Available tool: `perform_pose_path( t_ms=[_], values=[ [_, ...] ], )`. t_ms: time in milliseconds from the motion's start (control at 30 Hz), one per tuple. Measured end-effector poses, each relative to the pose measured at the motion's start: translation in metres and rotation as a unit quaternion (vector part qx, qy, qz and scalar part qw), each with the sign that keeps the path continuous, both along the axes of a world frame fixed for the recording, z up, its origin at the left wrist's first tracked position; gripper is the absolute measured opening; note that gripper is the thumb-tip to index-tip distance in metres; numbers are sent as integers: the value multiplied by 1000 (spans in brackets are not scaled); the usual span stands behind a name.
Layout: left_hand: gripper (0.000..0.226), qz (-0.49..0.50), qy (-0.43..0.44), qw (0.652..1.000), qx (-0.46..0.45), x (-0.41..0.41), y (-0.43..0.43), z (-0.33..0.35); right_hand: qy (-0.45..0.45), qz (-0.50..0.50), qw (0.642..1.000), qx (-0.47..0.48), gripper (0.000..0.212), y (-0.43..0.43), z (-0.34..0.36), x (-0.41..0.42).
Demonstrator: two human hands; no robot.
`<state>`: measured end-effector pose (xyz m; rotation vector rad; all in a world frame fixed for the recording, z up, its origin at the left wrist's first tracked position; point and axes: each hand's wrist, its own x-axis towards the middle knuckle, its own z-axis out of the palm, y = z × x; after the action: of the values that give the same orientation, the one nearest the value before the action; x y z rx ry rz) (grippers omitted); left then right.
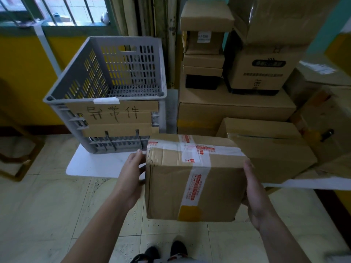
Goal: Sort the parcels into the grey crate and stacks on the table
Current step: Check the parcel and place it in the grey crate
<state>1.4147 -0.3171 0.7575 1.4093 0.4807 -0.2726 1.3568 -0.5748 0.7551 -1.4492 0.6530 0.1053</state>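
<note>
From my feed, the room is a cramped storeroom with a tiled floor point(47, 205), yellow walls and a barred window point(57, 10) far left. The white surface point(95, 166) runs across the middle. Its right half carries the stacks point(235, 111) of brown cartons, big ones at the bottom and smaller ones on top, which I judge keeps them steady.

On the left end of the surface stands the grey crate point(79, 80). It has nothing in it, and its open top is tilted towards me in this wide lens.

The parcel point(190, 186) is off the surface, in the air at its near edge, just right of the crate and in front of the nearest carton. It is clamped between both palms, which suits a box too wide for one hand.

The left grip point(133, 177) is released, with straight fingers pressed flat on the parcel's left side. The right grip point(254, 188) presses on the right side, thumb at the top edge. Its fingers are hidden behind the box, so I cannot tell whether they hook round it.

A cardboard label point(114, 114) with handwriting is taped on the crate's near wall. White tape point(197, 154) with red print crosses the parcel. I take the step to be choosing between crate and stacks.
</note>
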Motion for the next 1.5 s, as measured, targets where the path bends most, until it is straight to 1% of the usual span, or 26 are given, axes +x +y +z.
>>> perform_pose_path(
  t_ms=[100,133,167,233,333,367,467,567,633,733,800,900,967,1067,1233,1333,1433,1500],
  values=[
    [19,-22,-57,998,15,-3,11,-3,-8,-6,1000,14,74,3,1,1],
    [15,-34,-71,997,13,-5,15,-3,-13,-6,1000,17,66,4,1,0],
    [18,-42,-81,996,10,-6,19,-4,-16,-6,1000,20,59,5,2,0],
    [32,-50,-87,995,4,-8,21,-3,-21,-9,999,23,42,7,1,0],
    [39,-43,-86,995,25,-9,17,-1,-19,-6,999,27,22,10,0,-1],
    [43,-34,-79,996,32,-9,16,0,-22,-2,999,26,21,11,0,-2],
    [46,-11,-47,998,31,-9,13,1,-32,16,999,33,32,12,0,-3],
    [38,-6,-36,999,20,-11,11,2,-34,30,998,40,43,10,-2,-3],
    [30,-8,-32,999,9,-11,12,1,-36,31,998,37,43,10,-4,-4],
    [35,-7,-30,1000,-8,-12,11,1,-42,33,998,38,42,9,-5,-5],
    [39,0,-30,1000,-8,-11,12,1,-43,37,998,40,48,9,-6,-5],
    [42,0,-14,1000,17,-9,15,-1,-40,35,998,34,57,7,-8,-4],
    [45,-7,0,999,38,-9,16,-2,-33,36,998,25,52,4,-8,-3],
    [39,-5,5,999,54,-7,16,-2,-38,48,998,32,47,1,-7,0],
    [48,8,1,999,44,-4,12,-1,-49,48,997,44,44,0,-4,1],
    [48,22,19,997,70,-4,9,-2,-83,50,995,21,38,4,-1,-2],
    [51,56,24,992,115,-4,6,-3,-117,59,991,-8,38,10,4,-5],
    [54,68,29,989,127,-2,6,-3,-126,69,989,-22,39,11,6,-5]
  ],
)
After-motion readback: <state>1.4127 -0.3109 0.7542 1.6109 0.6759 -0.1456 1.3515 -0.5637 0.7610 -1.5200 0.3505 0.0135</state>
